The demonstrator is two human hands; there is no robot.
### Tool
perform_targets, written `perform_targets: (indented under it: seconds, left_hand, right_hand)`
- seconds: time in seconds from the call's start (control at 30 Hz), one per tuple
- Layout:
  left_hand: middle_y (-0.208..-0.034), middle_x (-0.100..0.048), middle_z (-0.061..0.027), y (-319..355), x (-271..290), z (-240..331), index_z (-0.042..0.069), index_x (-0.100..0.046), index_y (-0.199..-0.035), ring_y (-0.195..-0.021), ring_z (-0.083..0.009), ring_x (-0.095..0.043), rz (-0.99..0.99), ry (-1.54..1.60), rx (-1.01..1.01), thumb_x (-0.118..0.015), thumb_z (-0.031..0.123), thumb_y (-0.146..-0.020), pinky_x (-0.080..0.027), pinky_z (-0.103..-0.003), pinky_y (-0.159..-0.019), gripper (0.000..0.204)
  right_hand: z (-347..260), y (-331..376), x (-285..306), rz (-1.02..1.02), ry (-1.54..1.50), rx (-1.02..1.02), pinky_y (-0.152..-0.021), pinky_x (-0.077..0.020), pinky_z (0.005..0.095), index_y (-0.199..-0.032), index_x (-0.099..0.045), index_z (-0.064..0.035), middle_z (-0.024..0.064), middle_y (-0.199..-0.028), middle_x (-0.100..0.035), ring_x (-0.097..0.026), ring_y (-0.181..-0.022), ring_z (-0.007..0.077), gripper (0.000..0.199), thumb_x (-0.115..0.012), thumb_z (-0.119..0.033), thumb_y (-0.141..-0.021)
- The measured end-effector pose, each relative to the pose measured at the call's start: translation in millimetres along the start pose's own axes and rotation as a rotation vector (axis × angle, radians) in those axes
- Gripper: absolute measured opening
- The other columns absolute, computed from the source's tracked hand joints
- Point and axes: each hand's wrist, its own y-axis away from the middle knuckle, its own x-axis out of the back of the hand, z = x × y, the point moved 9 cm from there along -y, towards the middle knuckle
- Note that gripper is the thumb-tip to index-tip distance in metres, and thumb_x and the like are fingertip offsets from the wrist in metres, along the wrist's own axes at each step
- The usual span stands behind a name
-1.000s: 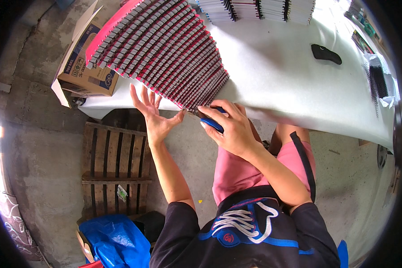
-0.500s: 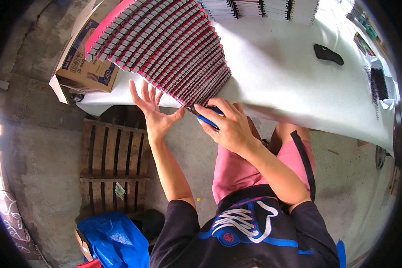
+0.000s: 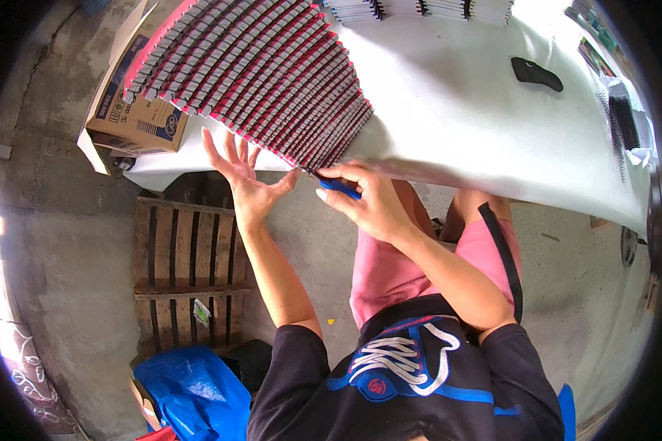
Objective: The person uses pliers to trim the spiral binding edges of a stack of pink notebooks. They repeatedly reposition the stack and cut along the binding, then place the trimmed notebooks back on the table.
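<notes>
A fanned stack of spiral-bound books point(image 3: 265, 81) with red covers and black coil bindings lies on the white table, its near corner at the edge. My right hand point(image 3: 368, 198) is closed around blue-handled pliers point(image 3: 340, 189). Their dark jaws meet the coil ends at that near corner; the exact bite is too small to see. To the left, my left hand point(image 3: 248, 184) is open, fingers spread under the stack's lower edge. Its thumb tip reaches the corner, beside the plier jaws.
An open cardboard box point(image 3: 136, 121) stands left of the stack. More bound books point(image 3: 419, 9) line the table's far side. A black object point(image 3: 535, 74) and loose black coils point(image 3: 624, 121) lie to the right. Below are a wooden pallet point(image 3: 191, 272) and a blue bag point(image 3: 191, 389).
The plier handles have come together as my right hand squeezed. My left hand keeps its spread pose beside the corner. The whole view has shifted slightly.
</notes>
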Motion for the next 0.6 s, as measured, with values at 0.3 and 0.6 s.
perform_targets:
  seconds: [0.3, 0.6]
  left_hand:
    - [-0.147, -0.009, -0.0212, 0.4, -9.4, 0.8, 0.019, 0.017, -0.144, -0.133, -0.0349, -0.025, -0.014, 0.028, -0.057, -0.091, 0.015, -0.048, -0.024, -0.053, -0.11, 0.144]
    - [-0.147, -0.008, -0.0229, 2.2, -6.7, -2.4, 0.021, 0.019, -0.143, -0.132, -0.0358, -0.027, -0.023, 0.002, 0.013, -0.092, 0.019, -0.048, -0.029, -0.053, -0.107, 0.146]
  right_hand:
    - [-25.1, 17.7, 13.6, 0.145, 0.75, 0.387, -0.085, -0.0335, 0.0434, -0.116, -0.059, -0.0221, 0.0, -0.106, -0.051, -0.054, -0.094, 0.0148, 0.046, -0.072, -0.024, -0.072]
    - [-30.2, 10.4, 7.4, 0.136, 0.835, 0.529, -0.086, -0.0334, 0.0442, -0.112, -0.062, -0.0233, -0.0016, -0.105, -0.051, -0.054, -0.094, 0.0135, 0.045, -0.075, -0.023, -0.069]
